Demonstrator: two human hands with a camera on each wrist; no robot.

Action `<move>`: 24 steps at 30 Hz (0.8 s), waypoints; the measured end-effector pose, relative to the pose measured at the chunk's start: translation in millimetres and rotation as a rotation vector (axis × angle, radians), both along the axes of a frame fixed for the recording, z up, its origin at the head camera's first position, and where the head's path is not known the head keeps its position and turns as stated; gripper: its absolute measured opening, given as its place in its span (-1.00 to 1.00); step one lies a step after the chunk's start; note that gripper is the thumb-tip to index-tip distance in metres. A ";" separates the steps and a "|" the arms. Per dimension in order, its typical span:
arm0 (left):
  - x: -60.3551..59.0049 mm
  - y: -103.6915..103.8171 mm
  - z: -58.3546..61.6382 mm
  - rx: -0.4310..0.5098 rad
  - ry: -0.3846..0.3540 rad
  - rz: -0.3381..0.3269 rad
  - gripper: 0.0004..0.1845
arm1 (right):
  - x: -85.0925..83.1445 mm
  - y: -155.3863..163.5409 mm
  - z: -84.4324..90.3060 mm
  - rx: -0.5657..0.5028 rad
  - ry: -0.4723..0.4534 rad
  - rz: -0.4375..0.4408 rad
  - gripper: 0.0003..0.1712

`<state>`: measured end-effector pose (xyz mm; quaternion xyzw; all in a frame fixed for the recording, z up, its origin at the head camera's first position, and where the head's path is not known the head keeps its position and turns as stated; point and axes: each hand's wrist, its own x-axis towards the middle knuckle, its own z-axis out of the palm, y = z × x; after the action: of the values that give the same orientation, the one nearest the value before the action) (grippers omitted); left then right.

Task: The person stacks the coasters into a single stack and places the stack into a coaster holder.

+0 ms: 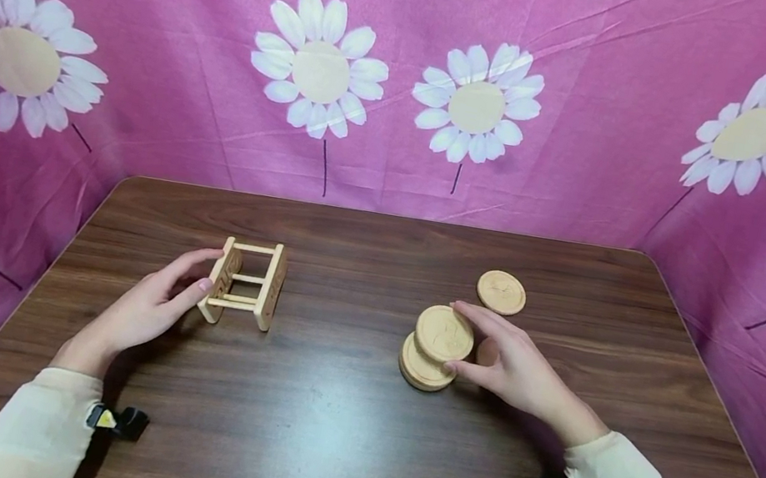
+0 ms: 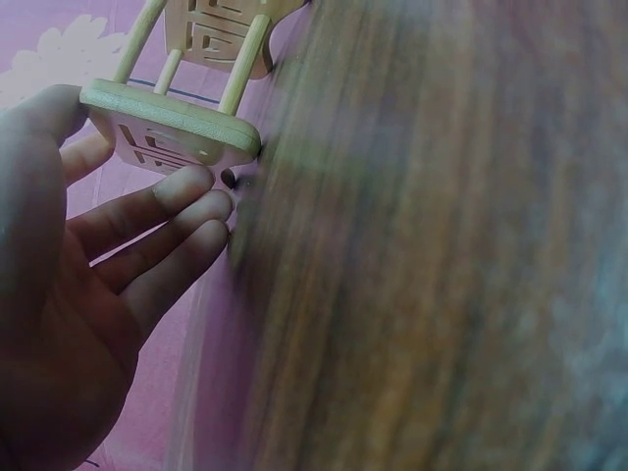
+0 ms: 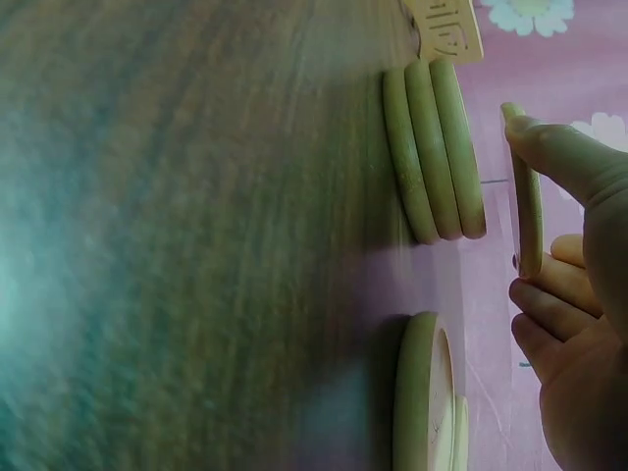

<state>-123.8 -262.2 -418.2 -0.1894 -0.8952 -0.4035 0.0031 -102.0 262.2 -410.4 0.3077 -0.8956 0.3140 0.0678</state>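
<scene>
My left hand point(image 1: 147, 305) sits at the left end of the wooden rack point(image 1: 246, 282), thumb and fingers point(image 2: 167, 221) loosely spread and touching its end panel. The rack lies on the counter point(image 1: 320, 431), left of centre. My right hand point(image 1: 514, 367) pinches one wooden disc point(image 1: 444, 333) by its edge, raised just above the stack of discs point(image 1: 424, 367). Another disc point(image 1: 501, 292) lies flat behind the hand, apart from the stack. Pink flowered cloth point(image 1: 580, 154) surrounds the counter.
</scene>
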 end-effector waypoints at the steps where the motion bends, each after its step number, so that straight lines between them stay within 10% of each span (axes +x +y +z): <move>1: 0.0 0.0 -0.1 0.000 0.002 0.000 -0.47 | 1.1 -0.6 -0.7 0.000 0.003 0.003 -0.07; 24: -1.2 -0.3 -1.6 0.007 0.016 -0.001 -0.47 | 17.4 -8.8 -8.8 0.100 0.073 -0.015 -0.06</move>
<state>-125.0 -262.5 -419.7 -0.1932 -0.8936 -0.4050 0.0109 -84.6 253.5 -419.2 0.3151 -0.9095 0.2566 0.0873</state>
